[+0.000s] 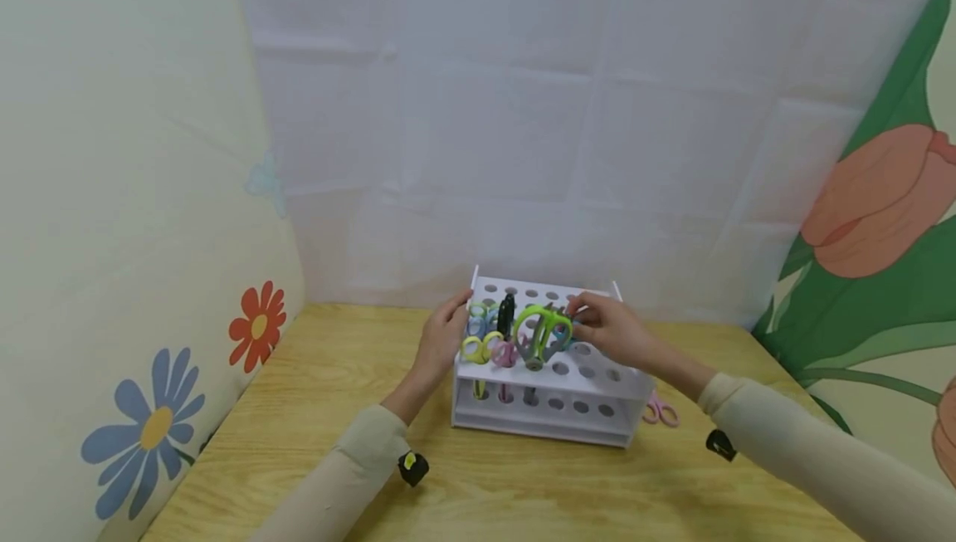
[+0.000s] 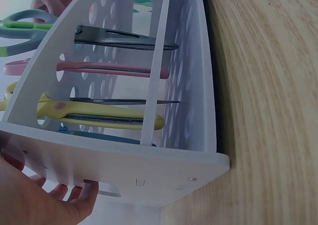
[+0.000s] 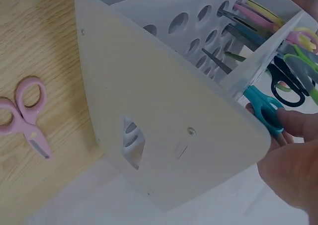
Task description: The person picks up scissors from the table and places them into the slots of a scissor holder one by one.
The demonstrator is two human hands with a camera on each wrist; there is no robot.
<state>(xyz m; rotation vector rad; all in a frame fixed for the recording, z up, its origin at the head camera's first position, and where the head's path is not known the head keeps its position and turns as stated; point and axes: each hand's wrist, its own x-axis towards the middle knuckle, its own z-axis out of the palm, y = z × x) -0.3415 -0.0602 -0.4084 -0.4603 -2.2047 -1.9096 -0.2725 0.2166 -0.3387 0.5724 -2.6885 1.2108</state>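
Observation:
A white rack with rows of round holes stands on the wooden table. My left hand holds its left side panel, fingertips against the panel. At the rack's right part, my right hand pinches the handles of teal scissors, whose blades point down through the upper shelf. Beside them, green-and-grey scissors stand in the front row. Yellow scissors, pink scissors and black-handled scissors are also in the holes.
Pink scissors lie on the table to the right of the rack. A white cloth hangs behind, with flower-patterned cloth at the sides.

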